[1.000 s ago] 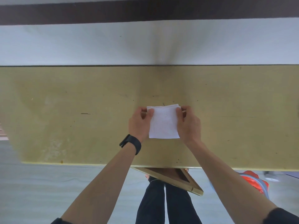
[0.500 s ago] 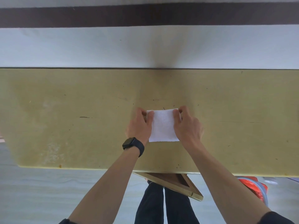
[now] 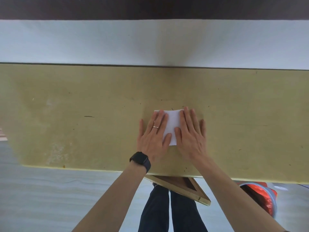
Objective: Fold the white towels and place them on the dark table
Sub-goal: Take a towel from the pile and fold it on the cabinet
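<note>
head view: left hand [image 3: 153,138] and right hand [image 3: 190,138] press flat, fingers straight and slightly spread, on a folded white towel [image 3: 172,124] lying between and beneath the fingers on the yellowish table [image 3: 83,131].

**Plain workroom, exact kind unclear**

A scuffed, stained yellow-olive table [image 3: 83,131] stands against a bare white wall [image 3: 150,42] with a dark band [image 3: 150,7] across the top. The near floor [image 3: 50,198] is pale grey wood-grain. A wooden frame [image 3: 182,188] sits under the table's near edge.
</note>
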Demonstrator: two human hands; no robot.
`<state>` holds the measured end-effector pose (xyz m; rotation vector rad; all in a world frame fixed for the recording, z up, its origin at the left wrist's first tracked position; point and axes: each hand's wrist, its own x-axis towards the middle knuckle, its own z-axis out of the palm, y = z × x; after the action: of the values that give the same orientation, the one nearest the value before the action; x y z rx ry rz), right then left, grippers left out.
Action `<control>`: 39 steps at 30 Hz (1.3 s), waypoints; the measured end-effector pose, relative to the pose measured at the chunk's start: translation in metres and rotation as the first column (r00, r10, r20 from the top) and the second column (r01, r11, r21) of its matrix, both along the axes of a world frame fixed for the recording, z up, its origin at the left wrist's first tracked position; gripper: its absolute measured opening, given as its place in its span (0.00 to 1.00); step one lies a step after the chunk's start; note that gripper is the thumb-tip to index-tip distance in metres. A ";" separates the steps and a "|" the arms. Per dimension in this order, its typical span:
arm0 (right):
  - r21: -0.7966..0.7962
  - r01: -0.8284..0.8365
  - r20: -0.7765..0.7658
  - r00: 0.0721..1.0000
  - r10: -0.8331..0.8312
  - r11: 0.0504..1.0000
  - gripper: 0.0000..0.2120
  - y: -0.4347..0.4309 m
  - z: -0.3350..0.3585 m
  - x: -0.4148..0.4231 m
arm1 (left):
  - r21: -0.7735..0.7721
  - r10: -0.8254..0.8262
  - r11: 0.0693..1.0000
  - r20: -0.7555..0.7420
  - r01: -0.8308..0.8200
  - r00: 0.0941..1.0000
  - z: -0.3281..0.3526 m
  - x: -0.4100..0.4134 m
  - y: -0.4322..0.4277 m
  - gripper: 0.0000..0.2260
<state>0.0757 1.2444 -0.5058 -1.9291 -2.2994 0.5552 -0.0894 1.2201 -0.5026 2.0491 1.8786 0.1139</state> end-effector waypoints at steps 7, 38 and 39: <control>-0.059 -0.052 0.061 0.997 0.056 0.997 0.30 -0.008 -0.001 0.006 | -0.048 -0.023 0.999 -0.005 0.023 1.000 -0.002 -0.003 -0.007 0.29; -0.593 0.217 -0.464 0.694 -0.550 0.775 0.07 -0.028 0.111 0.004 | -0.669 0.846 0.533 0.416 -0.517 0.333 0.074 0.001 -0.036 0.15; -0.573 0.157 -0.501 0.710 -0.495 0.804 0.05 -0.030 0.120 0.003 | -0.696 0.855 0.517 0.445 -0.499 0.265 0.080 -0.001 -0.042 0.17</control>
<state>0.0787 1.2147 -0.3861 -1.8529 -1.4037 1.5815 -0.0907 1.1781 -0.4230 0.4877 1.8072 0.6334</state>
